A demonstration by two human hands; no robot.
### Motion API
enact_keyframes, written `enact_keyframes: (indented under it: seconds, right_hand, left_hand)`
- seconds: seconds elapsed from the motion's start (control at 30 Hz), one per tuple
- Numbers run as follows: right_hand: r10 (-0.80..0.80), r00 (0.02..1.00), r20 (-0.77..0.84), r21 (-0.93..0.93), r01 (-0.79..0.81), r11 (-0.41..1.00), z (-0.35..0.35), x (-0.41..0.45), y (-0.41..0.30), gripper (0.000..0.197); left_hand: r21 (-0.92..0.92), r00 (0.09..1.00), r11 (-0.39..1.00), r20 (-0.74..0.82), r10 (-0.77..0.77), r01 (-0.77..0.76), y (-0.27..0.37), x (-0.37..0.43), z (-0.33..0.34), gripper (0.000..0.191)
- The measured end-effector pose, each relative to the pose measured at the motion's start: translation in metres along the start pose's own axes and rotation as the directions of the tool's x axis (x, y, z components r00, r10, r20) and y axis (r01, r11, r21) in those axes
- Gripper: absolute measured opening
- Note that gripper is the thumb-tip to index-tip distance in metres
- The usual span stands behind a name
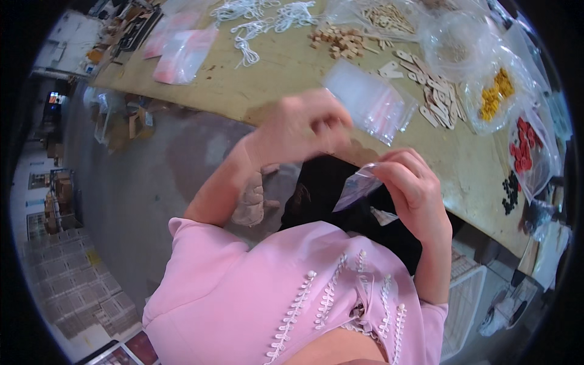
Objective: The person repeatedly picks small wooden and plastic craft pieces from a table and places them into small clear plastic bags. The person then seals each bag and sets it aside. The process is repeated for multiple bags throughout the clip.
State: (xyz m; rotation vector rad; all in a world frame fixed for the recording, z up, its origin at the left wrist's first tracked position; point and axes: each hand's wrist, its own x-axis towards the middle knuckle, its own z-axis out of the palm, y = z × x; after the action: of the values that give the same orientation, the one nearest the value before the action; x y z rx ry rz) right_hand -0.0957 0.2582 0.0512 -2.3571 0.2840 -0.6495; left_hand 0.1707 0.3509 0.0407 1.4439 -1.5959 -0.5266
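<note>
My right hand (413, 191) pinches the top edge of a small see-through plastic bag (360, 187), which hangs over my dark-clad lap. My left hand (305, 123) is raised at the table's near edge, motion-blurred, with curled fingers; whether anything is between them cannot be made out. Just beyond it lies a stack of flat zip-lock bags (365, 105) with pinkish strips. To the right of the stack spread flat wooden pieces (438, 96) with rounded ends and holes. Small wooden blocks (340, 41) form a pile farther back.
White cord bundles (248, 27) and more plastic bags (185, 54) lie at the back left. Opened bags hold yellow pieces (495, 96) and red pieces (522, 146); small black pieces (511, 194) lie nearby. A white plastic crate (470, 305) stands below the table (474, 182).
</note>
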Motion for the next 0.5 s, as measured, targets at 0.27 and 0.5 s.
enact_keyframes:
  seconds: [0.27, 0.5]
  right_hand:
    - [0.069, 0.997, -0.019, -0.08, -0.07, 0.994, 0.003, -0.007, -0.002, 0.034]
    - [0.09, 0.994, -0.062, -0.085, -0.095, 0.992, 0.003, -0.001, -0.004, 0.032]
  left_hand:
    - [0.497, 0.8, 0.652, -0.512, -0.314, 0.573, -0.148, 0.012, -0.124, 0.027]
    - [-0.334, 0.788, 0.837, -0.31, -0.532, 0.434, -0.167, -0.01, -0.155, 0.014]
